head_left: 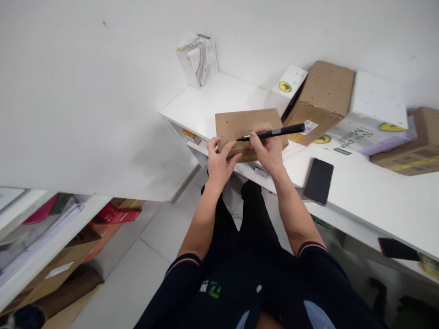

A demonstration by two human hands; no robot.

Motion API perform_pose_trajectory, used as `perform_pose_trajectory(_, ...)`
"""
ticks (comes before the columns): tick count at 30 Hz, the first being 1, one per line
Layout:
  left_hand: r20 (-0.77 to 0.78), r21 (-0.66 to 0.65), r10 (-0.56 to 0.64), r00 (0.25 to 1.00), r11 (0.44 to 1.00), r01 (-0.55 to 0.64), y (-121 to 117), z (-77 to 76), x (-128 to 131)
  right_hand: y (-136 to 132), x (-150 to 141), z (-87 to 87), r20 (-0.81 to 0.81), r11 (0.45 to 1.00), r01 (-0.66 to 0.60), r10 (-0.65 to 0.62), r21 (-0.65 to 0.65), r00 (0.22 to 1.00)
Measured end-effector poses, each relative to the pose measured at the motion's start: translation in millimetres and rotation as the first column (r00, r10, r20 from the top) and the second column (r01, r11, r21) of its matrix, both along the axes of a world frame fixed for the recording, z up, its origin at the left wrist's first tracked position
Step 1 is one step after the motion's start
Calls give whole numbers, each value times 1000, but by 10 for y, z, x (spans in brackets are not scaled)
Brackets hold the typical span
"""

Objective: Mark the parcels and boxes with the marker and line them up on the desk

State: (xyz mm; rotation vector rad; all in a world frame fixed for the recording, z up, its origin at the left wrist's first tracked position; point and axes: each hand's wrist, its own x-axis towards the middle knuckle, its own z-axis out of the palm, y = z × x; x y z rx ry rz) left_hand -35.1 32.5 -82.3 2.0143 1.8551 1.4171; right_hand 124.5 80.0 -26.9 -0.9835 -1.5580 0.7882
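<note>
A flat brown cardboard box (245, 125) lies on the white desk (219, 98) near its front edge. My left hand (219, 160) rests on the box's near left corner, fingers curled over the edge and gripping it. My right hand (269, 148) is closed round a black pen (274, 133), whose tip touches the top of the box near its middle. The pen's cap end points right.
A black phone (318, 181) lies on the desk right of my arm. Behind stand a brown carton (324, 98), white avocado-printed boxes (372, 114) and another brown box (416, 146). A white packet (198, 59) leans on the wall. Shelves with papers and boxes (51, 237) are at lower left.
</note>
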Motion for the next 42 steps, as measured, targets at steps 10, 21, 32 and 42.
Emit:
perform_pose_trajectory(10, 28, 0, -27, 999, 1000, 27, 231, -40, 8, -469, 712, -271, -85, 850, 526, -524, 12, 848)
perform_pose_trajectory(21, 39, -13, -40, 998, 999, 41, 143, -34, 36, -237, 1156, -418, 957, 916, 395, -51, -68, 285)
perform_pose_trajectory(32, 91, 75, 184, 979, 979, -191, -350, -536, -167, -1017, 1542, -547, 915, 527, 848, -318, -46, 247)
perform_pose_trajectory(42, 101, 91, 21, 995, 995, -30, -673, -481, 175, -1243, 1648, -337, 895, 547, 804, -202, -234, 398)
